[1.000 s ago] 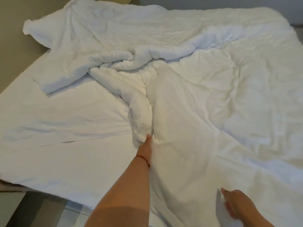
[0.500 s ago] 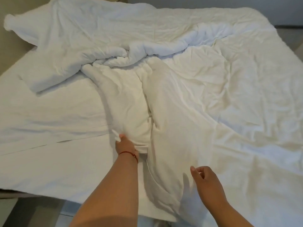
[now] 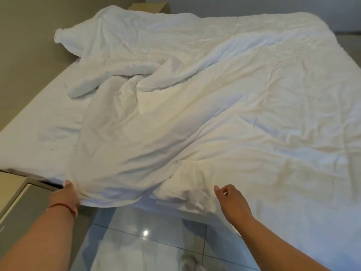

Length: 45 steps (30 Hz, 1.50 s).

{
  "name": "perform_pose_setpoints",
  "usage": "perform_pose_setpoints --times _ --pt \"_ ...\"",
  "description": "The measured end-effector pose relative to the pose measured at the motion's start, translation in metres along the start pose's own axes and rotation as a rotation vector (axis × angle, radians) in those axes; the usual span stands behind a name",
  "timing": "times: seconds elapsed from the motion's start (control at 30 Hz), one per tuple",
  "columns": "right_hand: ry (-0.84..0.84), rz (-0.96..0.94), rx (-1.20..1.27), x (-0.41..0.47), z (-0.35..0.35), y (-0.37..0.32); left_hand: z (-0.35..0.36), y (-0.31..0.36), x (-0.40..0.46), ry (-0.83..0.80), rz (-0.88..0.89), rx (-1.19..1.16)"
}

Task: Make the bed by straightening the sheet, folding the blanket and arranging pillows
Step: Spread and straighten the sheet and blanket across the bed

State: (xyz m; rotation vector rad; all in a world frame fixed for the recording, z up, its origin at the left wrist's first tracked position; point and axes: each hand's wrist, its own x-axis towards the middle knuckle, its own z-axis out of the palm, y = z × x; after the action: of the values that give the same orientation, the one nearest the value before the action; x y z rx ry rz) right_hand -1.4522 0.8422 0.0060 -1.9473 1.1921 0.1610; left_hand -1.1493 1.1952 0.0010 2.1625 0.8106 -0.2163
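Two hands at the bed's near edge — left hand (image 3: 67, 194) gripping the blanket (image 3: 175, 118) corner, right hand (image 3: 231, 200) loosely curled, holding nothing. Beyond, the blanket lies rumpled across the sheet (image 3: 39, 122) — bunched mid-bed.

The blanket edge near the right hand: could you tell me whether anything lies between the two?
Nothing visible does. The right hand hovers with fingers loosely curled, holding nothing, just beside the bunched blanket edge at the foot of the bed. The left hand already grips the edge further left.
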Motion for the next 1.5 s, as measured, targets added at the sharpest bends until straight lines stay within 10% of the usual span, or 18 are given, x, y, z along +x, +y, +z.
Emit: perform_pose_setpoints --times 0.17,0.43,0.57,0.77,1.2,1.5 --pt "-0.008 0.257 0.127 -0.012 0.0 0.042 0.054 0.02 -0.143 0.035 0.608 0.338" --pt "-0.004 0.841 0.777 -0.007 0.018 0.06 0.169 -0.01 -0.212 -0.72 1.446 0.967" --pt "-0.105 0.914 1.314 -0.004 0.031 0.065 0.19 -0.017 -0.207 -0.623 1.5 1.278" --pt "0.437 0.818 1.696 0.026 0.02 0.072 0.212 -0.014 -0.2 -0.43 1.582 1.304" --pt "0.934 0.829 0.826 -0.07 -0.036 0.157 0.153 -0.081 -0.297 -1.014 1.521 1.254" --pt "0.704 0.776 0.643 -0.115 -0.079 0.222 0.171 -0.074 -0.357 -1.247 1.134 1.293"
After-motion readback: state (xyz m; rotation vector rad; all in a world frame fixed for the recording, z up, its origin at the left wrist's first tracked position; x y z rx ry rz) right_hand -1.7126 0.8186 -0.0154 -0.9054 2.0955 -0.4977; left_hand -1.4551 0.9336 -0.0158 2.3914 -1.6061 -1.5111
